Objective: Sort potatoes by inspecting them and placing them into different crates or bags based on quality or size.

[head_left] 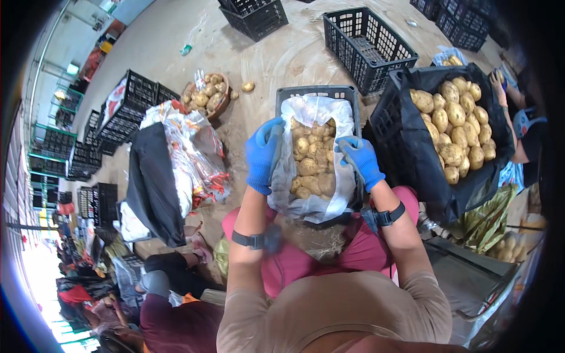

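Note:
Potatoes [309,167] fill a black plastic crate [315,92] in front of me, inside a thin white plastic liner [300,212] that is folded out over the rim. Part of the film seems to lie over the potatoes. I wear blue knitted work gloves with grey palms. At the crate's left side, my left hand [264,154] grips the liner's edge, slightly blurred. Opposite it, my right hand [359,159] pinches the liner's right edge between thumb and fingers. The crate's left wall is mostly hidden by film.
To the right stands a crate [388,114] with a black cloth liner, heaped with potatoes [457,119]. An empty crate [371,48] lies beyond. Left are plastic bags [194,154], black cloth [154,185] and a basket [224,103] of potatoes. Co-workers [176,324] [507,97] sit on both sides.

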`<action>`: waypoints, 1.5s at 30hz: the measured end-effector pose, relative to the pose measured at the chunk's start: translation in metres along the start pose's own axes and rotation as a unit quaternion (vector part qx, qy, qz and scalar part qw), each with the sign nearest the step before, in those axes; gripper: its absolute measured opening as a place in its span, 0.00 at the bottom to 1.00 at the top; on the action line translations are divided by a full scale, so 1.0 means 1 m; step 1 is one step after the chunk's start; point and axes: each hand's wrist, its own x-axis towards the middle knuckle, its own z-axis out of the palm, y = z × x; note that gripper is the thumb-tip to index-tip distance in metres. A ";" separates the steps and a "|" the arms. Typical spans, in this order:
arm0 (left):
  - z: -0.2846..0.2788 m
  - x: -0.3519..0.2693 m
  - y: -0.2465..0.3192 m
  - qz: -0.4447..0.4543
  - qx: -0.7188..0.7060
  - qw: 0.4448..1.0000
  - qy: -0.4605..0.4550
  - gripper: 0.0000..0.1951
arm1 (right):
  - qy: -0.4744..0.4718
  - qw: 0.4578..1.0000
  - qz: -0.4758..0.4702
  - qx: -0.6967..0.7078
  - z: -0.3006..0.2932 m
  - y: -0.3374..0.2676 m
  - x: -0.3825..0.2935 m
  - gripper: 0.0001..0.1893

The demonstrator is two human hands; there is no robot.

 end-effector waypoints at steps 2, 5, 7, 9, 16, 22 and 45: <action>0.002 0.002 -0.013 -0.007 -0.030 1.000 0.008 0.13 | -0.017 0.999 0.021 -0.033 0.008 0.026 0.014 0.13; -0.010 -0.003 -0.037 -0.043 -0.112 0.992 0.041 0.13 | -0.029 0.994 0.100 -0.036 0.057 0.045 0.034 0.10; -0.019 0.000 -0.045 -0.052 -0.158 0.985 0.052 0.13 | -0.079 0.989 0.112 -0.047 0.069 0.081 0.078 0.11; -0.039 -0.001 -0.033 -0.090 -0.218 0.970 0.054 0.13 | -0.077 0.967 0.085 -0.226 0.094 0.119 0.119 0.18; -0.085 0.023 -0.012 -0.075 -0.078 0.977 0.186 0.13 | -0.006 0.790 0.070 -0.609 0.150 0.221 0.210 0.36; -0.068 0.030 -0.010 -0.073 -0.176 0.968 0.165 0.13 | -0.020 0.953 0.040 -0.301 0.095 0.250 0.217 0.36; 0.058 -0.057 0.045 0.030 -0.265 0.915 -0.304 0.28 | 0.182 0.923 -0.327 0.088 0.042 -0.074 -0.075 0.19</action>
